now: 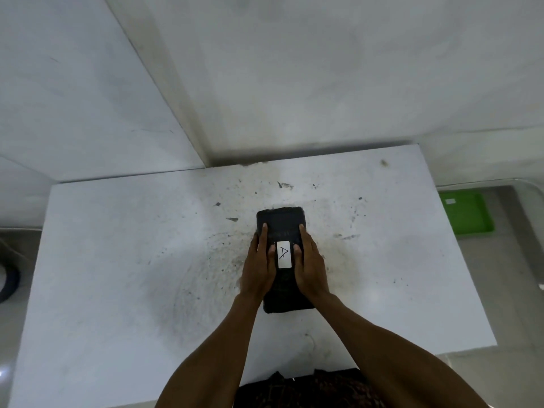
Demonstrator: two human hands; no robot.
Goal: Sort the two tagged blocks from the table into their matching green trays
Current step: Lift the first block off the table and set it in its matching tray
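A black rectangular block [281,222] lies lengthwise in the middle of the white table [117,260]. A white tag marked "A" [284,254] is stuck on its top face. My left hand [259,266] clasps the block's left side and my right hand [310,266] clasps its right side, fingers lying over the top beside the tag. A green tray [466,213] with a small white label sits on the floor past the table's right edge. Only one block and one tray are in view.
The table stands in a corner against white walls. Its top is scuffed with dark specks and smudges. A dark ring-shaped object [8,282] lies on the floor at the far left.
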